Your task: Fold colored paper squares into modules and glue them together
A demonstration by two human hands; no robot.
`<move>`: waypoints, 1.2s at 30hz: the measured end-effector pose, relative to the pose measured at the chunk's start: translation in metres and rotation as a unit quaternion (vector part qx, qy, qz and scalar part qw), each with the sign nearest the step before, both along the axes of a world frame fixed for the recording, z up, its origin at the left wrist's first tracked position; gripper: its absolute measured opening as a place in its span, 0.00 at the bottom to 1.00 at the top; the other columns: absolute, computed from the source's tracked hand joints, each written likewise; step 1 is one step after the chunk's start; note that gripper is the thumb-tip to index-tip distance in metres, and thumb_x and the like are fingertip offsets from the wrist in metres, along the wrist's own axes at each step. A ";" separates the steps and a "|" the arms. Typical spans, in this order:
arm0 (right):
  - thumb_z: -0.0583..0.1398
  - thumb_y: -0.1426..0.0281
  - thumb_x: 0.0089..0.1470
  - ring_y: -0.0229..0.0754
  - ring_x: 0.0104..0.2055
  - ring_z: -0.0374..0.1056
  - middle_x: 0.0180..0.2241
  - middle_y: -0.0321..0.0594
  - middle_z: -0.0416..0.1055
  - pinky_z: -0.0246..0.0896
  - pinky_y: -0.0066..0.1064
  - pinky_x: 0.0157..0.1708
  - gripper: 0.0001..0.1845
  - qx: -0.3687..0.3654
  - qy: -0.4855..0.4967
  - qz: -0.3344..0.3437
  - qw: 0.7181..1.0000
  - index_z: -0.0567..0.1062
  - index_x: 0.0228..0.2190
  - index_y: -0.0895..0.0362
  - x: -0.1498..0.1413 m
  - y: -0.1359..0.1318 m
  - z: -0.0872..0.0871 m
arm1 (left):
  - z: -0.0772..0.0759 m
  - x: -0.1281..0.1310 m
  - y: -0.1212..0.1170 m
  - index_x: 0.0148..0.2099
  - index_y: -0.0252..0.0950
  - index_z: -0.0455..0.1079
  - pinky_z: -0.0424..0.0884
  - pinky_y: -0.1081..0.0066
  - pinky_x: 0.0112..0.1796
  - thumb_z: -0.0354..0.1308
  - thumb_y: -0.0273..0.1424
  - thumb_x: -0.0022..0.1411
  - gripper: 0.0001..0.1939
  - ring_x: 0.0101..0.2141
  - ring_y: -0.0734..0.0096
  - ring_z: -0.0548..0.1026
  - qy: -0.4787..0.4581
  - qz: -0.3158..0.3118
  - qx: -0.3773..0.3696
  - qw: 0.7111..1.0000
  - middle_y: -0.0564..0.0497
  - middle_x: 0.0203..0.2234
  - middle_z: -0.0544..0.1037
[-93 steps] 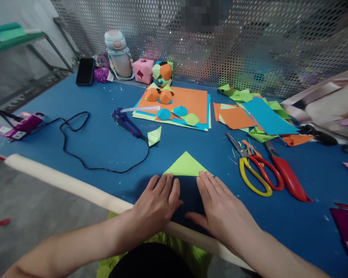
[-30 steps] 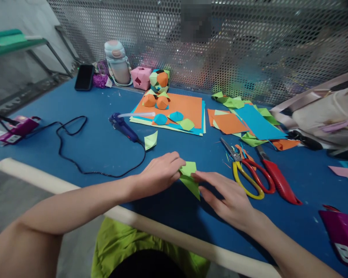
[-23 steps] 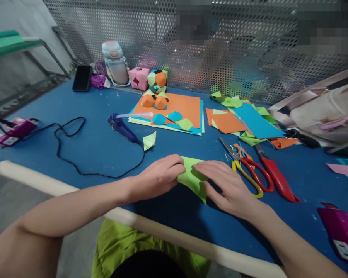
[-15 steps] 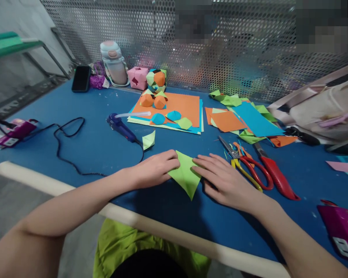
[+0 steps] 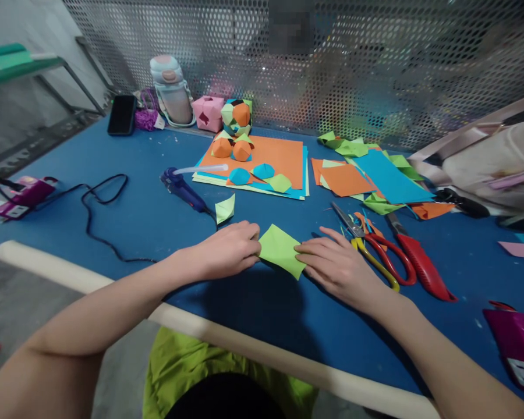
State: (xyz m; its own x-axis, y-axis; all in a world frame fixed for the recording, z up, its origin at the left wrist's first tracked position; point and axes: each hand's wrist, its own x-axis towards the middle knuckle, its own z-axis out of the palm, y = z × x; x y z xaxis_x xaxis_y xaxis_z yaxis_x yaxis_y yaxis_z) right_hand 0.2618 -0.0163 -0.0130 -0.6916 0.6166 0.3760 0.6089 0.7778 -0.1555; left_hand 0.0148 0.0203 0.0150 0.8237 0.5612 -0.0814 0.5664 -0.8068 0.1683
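Observation:
Between my hands, just above the blue table, is a light green sheet of paper [image 5: 281,250], lying as a tilted four-sided shape. My left hand [image 5: 236,250] pinches its left corner with curled fingers. At the right corner, my right hand [image 5: 343,265] grips the edge between thumb and fingers, with the index finger raised. A small folded pale green piece of paper [image 5: 225,209] rests beyond my left hand. Right of my right hand lie scissors [image 5: 378,247] with red and yellow handles and a red-handled cutter [image 5: 423,265].
A blue glue gun [image 5: 183,189] with a trailing cord lies left of stacked coloured sheets [image 5: 283,154] bearing folded paper pieces. More paper [image 5: 347,177] is at the right. A bottle [image 5: 172,93] and phone [image 5: 122,115] stand along the back by a perforated metal panel [image 5: 227,46].
The green paper has turned or been opened out: its point toward me is gone and it shows a flatter four-sided face. My left hand has shifted slightly left.

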 end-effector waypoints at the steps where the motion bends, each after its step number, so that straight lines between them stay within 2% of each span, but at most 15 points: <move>1: 0.54 0.73 0.57 0.42 0.41 0.69 0.38 0.42 0.76 0.52 0.48 0.54 0.09 -0.012 0.008 -0.009 1.000 0.75 0.35 0.56 -0.001 -0.001 -0.001 | 0.000 0.000 0.000 0.33 0.32 0.73 0.65 0.68 0.40 0.48 0.31 0.63 0.13 0.36 0.66 0.67 -0.003 0.010 -0.011 1.000 0.45 0.33 0.69; 6: 0.55 0.70 0.58 0.40 0.38 0.69 0.34 0.38 0.75 0.52 0.46 0.53 0.08 -0.071 0.082 -0.080 0.991 0.73 0.30 0.55 -0.006 -0.003 -0.009 | 0.000 0.001 0.000 0.32 0.31 0.72 0.64 0.71 0.39 0.51 0.34 0.62 0.13 0.36 0.67 0.69 -0.042 0.062 -0.077 0.994 0.47 0.31 0.69; 9: 0.56 0.69 0.57 0.40 0.36 0.69 0.31 0.38 0.74 0.52 0.45 0.52 0.08 -0.076 0.117 -0.122 0.983 0.71 0.27 0.55 -0.009 -0.003 -0.014 | -0.002 0.002 0.001 0.28 0.32 0.71 0.64 0.72 0.36 0.51 0.33 0.62 0.14 0.33 0.70 0.69 -0.063 0.095 -0.103 0.988 0.49 0.28 0.68; 14: 0.55 0.69 0.57 0.43 0.35 0.66 0.30 0.41 0.72 0.60 0.40 0.41 0.08 -0.099 0.148 -0.157 0.971 0.69 0.27 0.56 -0.013 -0.004 -0.013 | -0.001 0.004 0.001 0.28 0.33 0.68 0.64 0.72 0.35 0.53 0.29 0.59 0.09 0.31 0.73 0.68 -0.145 0.144 -0.131 0.970 0.51 0.29 0.68; 16: 0.54 0.70 0.57 0.44 0.38 0.66 0.33 0.43 0.71 0.62 0.38 0.39 0.06 -0.127 0.181 -0.161 0.962 0.69 0.29 0.56 -0.015 -0.006 -0.011 | 0.000 0.005 0.000 0.27 0.33 0.67 0.64 0.72 0.35 0.54 0.28 0.57 0.07 0.31 0.73 0.68 -0.198 0.156 -0.152 0.956 0.50 0.31 0.69; 19: 0.54 0.71 0.56 0.43 0.41 0.67 0.39 0.45 0.70 0.63 0.38 0.41 0.05 -0.157 0.228 -0.164 0.947 0.68 0.29 0.55 -0.017 -0.010 -0.007 | 0.001 0.007 0.000 0.26 0.33 0.66 0.64 0.73 0.31 0.55 0.27 0.54 0.06 0.28 0.76 0.68 -0.269 0.190 -0.213 0.920 0.50 0.34 0.72; 22: 0.54 0.71 0.56 0.44 0.43 0.67 0.41 0.46 0.70 0.63 0.38 0.42 0.05 -0.165 0.241 -0.152 0.944 0.67 0.29 0.55 -0.018 -0.013 -0.004 | 0.000 0.010 0.000 0.30 0.32 0.68 0.66 0.73 0.34 0.57 0.28 0.52 0.04 0.31 0.76 0.70 -0.317 0.203 -0.287 0.881 0.48 0.40 0.73; 24: 0.54 0.71 0.56 0.45 0.45 0.67 0.43 0.47 0.70 0.63 0.40 0.44 0.05 -0.176 0.243 -0.145 0.943 0.68 0.29 0.55 -0.019 -0.014 -0.003 | 0.000 0.011 0.000 0.31 0.32 0.69 0.67 0.72 0.38 0.58 0.29 0.53 0.04 0.35 0.72 0.72 -0.340 0.194 -0.319 0.863 0.47 0.39 0.74; 26: 0.56 0.69 0.55 0.46 0.48 0.66 0.46 0.47 0.68 0.62 0.41 0.46 0.04 -0.205 0.263 -0.146 0.931 0.69 0.29 0.54 -0.019 -0.015 -0.004 | 0.000 0.011 -0.001 0.29 0.32 0.69 0.67 0.71 0.40 0.57 0.30 0.54 0.05 0.36 0.71 0.73 -0.363 0.178 -0.319 0.858 0.47 0.36 0.75; 28: 0.58 0.68 0.53 0.47 0.52 0.63 0.52 0.48 0.64 0.63 0.41 0.46 0.05 -0.262 0.314 -0.147 0.900 0.69 0.34 0.54 -0.019 -0.014 -0.005 | 0.001 0.011 -0.004 0.27 0.32 0.68 0.67 0.70 0.41 0.57 0.28 0.54 0.05 0.37 0.71 0.73 -0.379 0.141 -0.290 0.868 0.46 0.34 0.75; 31: 0.61 0.64 0.49 0.48 0.55 0.61 0.58 0.50 0.56 0.66 0.38 0.44 0.22 -0.386 0.413 -0.136 0.814 0.64 0.47 0.53 -0.018 -0.012 -0.005 | 0.004 0.009 -0.008 0.28 0.32 0.67 0.67 0.69 0.42 0.56 0.25 0.53 0.03 0.38 0.71 0.72 -0.385 0.067 -0.230 0.891 0.44 0.36 0.73; 33: 0.60 0.61 0.50 0.48 0.52 0.65 0.57 0.52 0.59 0.67 0.37 0.43 0.25 -0.464 0.465 -0.125 0.744 0.63 0.49 0.54 -0.018 -0.011 -0.002 | 0.004 0.008 -0.011 0.28 0.33 0.67 0.67 0.70 0.41 0.55 0.24 0.54 0.03 0.38 0.71 0.72 -0.384 0.021 -0.202 0.901 0.44 0.37 0.72; 36: 0.54 0.57 0.54 0.45 0.41 0.72 0.47 0.52 0.70 0.68 0.36 0.37 0.22 -0.546 0.513 -0.124 0.651 0.67 0.47 0.57 -0.021 -0.012 0.005 | 0.004 0.007 -0.013 0.29 0.34 0.66 0.68 0.71 0.40 0.54 0.22 0.53 0.02 0.38 0.72 0.71 -0.386 -0.037 -0.191 0.902 0.44 0.37 0.71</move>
State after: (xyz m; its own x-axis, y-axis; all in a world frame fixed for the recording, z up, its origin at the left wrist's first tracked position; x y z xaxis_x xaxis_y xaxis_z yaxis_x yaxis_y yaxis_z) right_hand 0.2408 -0.0281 -0.0085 -0.2508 0.9481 -0.1954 -0.1650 -0.2408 -0.9565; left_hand 0.0217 0.0071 0.0186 0.7515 0.5552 0.3564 0.1085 -0.6368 0.7633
